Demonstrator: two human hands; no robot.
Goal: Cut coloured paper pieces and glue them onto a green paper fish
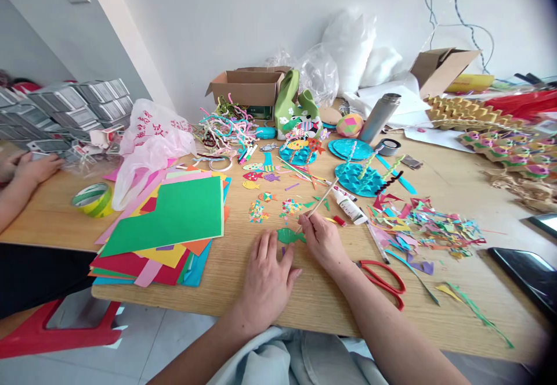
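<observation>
A small green paper fish (287,235) lies on the table in front of me. My left hand (267,274) rests flat beside it, fingers stretched out, fingertips at the fish's lower left edge. Pinched in my right hand (322,238) is a thin pale stick (324,196), slanting up to the right; its lower end is at the tail side of the fish. Just beyond are small piles of coloured paper bits (258,212) and a striped paper fish (267,197). A white glue bottle (351,208) lies right of my right hand, near its red cap (339,220).
Red-handled scissors (383,280) lie by my right forearm, with paper scraps (429,225) beyond. Coloured paper sheets (174,216) and a tape roll (92,199) are at left. Blue plates (359,179), a steel flask (380,118) and a carton (246,89) stand behind. Another person's hand (39,167) is far left.
</observation>
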